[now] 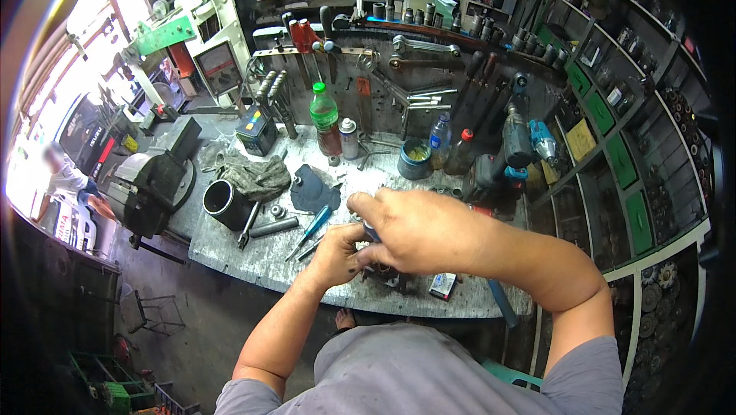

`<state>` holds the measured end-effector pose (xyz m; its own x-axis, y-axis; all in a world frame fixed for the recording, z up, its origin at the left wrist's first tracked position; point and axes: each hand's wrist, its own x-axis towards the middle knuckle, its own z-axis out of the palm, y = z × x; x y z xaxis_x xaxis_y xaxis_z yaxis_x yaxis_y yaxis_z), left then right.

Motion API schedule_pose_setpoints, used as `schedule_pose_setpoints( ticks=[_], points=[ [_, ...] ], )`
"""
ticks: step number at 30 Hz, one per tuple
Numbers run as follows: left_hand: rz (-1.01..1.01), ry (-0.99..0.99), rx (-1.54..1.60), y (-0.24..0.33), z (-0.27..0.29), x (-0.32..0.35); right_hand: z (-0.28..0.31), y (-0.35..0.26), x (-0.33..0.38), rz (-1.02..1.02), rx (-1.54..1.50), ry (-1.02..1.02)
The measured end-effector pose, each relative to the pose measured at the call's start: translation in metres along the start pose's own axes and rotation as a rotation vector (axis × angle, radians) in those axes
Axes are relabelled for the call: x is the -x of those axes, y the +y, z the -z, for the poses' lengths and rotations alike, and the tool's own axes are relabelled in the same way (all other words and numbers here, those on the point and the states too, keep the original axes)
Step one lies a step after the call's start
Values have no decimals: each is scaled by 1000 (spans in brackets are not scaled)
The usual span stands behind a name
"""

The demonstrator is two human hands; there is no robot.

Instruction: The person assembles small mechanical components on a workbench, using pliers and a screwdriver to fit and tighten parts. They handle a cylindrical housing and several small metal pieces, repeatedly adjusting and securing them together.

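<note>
Looks like both your hands are closed in together, left hand (337, 255) low and right hand (418, 231) arched over the top, right by a dark metal part (388, 278). Your fingers cover most of it, so I honestly can't tell what either one is actually gripping. The part sits close to the near edge of the workbench (211, 250), around the middle. Along that same edge, just right of it, you've got a small box (442, 286), and a blue handle (502, 304) down by the near right corner.

Bit further in, there's a blue screwdriver (314, 221) left of your left hand, then a dark hollow cylinder (230, 209) over by the left edge. Behind those: a flat dark cloth (313, 191) and a crumpled grey rag (257, 175).

Toward the far edge you've got a green-capped bottle (324, 114), a spray can (348, 143) just beside it, and an open tin (415, 163) to their right. Past all that, wrenches (424, 47) on the back panel (345, 77).
</note>
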<state>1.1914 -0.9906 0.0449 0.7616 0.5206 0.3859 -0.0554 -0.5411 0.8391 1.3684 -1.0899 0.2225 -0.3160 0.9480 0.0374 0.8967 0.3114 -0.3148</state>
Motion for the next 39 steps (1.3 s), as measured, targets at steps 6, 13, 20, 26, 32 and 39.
schedule_pose_setpoints(
  ticks=[6,13,20,26,32,39],
  points=[
    [146,-32,158,1,-8,-2,1,24,-12,-18,-10,-74],
    [131,-60,-9,5,-12,-5,18,25,-8,30,-2,-205],
    [215,25,2,-4,-22,4,7,21,-16,287,24,-101],
    [179,62,-41,3,-27,-3,0,23,-13,-121,60,-80],
    [263,-141,-89,3,0,1,3,41,-18,306,-12,-177],
    [265,-112,-210,-24,-13,16,5,21,12,71,140,-122]
  ],
)
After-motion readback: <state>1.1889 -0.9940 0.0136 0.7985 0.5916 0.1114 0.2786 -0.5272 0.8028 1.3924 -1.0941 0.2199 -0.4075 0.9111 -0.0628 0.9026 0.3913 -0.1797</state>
